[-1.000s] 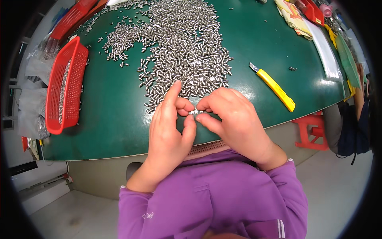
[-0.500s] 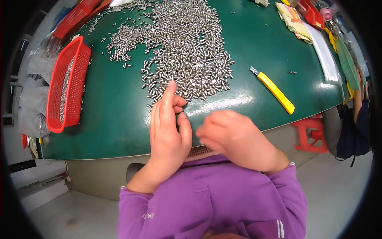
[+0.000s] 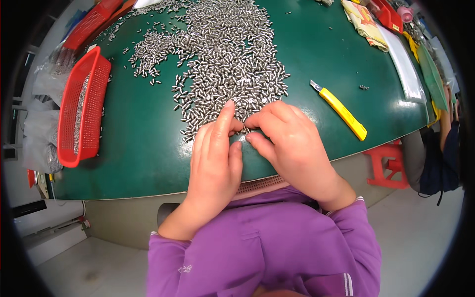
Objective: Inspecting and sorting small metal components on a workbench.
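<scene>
A broad pile of small, bullet-shaped metal pieces [image 3: 232, 64] covers the middle of the green table [image 3: 148, 163]. At its near edge my left hand [image 3: 213, 158] rests with the forefinger stretched out, the thumb apart and another finger bent inward beside some pieces. My right hand [image 3: 294, 138] comes in from the right, thumb and forefinger closing round a small metal piece [image 3: 245, 130] at the pile's edge. Both hands' fingertips almost meet there. Their fingers partly hide the pieces between them.
A red perforated basket [image 3: 89, 114] with metal pieces stands at the left. A yellow utility knife [image 3: 344, 114], blade out, lies at the right. Under the table edge a pink perforated container [image 3: 257, 185] shows at my lap. A red stool [image 3: 388, 166] and another person [image 3: 440, 163] are at the far right.
My right hand has moved forward from the table's near side to the pile's edge, beside my left fingers. My left hand has shifted slightly to the right.
</scene>
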A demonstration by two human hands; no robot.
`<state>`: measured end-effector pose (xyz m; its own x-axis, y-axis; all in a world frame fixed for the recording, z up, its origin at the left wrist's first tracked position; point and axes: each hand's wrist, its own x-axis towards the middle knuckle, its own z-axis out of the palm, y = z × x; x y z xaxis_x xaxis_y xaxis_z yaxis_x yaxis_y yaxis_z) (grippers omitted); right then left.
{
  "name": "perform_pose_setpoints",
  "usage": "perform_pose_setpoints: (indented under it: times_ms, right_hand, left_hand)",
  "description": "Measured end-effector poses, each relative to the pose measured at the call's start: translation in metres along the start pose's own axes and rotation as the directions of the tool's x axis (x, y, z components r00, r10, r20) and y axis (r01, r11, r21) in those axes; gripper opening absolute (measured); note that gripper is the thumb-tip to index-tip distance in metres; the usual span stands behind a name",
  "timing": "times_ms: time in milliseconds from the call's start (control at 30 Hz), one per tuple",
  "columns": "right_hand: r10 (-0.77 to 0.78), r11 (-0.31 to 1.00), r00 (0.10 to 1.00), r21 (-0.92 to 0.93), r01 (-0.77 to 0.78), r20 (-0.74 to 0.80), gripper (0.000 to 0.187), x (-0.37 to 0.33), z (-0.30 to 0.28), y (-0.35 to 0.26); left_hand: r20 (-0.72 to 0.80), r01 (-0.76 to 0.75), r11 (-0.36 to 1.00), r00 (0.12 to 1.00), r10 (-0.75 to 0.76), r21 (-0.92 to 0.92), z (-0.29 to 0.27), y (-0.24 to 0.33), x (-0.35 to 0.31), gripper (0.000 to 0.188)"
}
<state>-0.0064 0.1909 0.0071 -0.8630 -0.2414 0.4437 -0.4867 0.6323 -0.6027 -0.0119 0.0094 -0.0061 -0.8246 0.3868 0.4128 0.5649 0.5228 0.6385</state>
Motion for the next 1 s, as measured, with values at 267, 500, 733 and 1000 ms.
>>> perform_pose_setpoints:
  times_ms: [267, 500, 733, 1000]
  right_hand:
    - [-0.003, 0.998, 1.0, 0.07, 0.002, 0.018, 0.023, -0.003, -0.002, -0.001]
    - [-0.025, 0.998, 0.999, 0.054, 0.024, 0.025, 0.018, -0.002, -0.003, -0.002]
    - [-0.048, 0.998, 0.997, 0.045, 0.046, 0.053, 0.015, -0.01, -0.007, -0.003]
    - [-0.057, 0.996, 0.997, 0.07, 0.053, 0.055, 0.015, -0.01, -0.008, -0.003]
  left_hand:
    - [-0.027, 0.032, 0.998, 0.999, -0.034, -0.054, 0.0, -0.001, -0.001, 0.077]
    - [-0.026, 0.01, 0.999, 1.0, -0.011, -0.037, -0.001, -0.002, -0.002, 0.077]
    - [-0.029, 0.002, 0.999, 1.0, -0.004, -0.053, -0.001, -0.002, -0.001, 0.074]
    - [-0.025, -0.036, 0.997, 0.999, 0.035, -0.066, -0.002, -0.001, 0.001, 0.07]
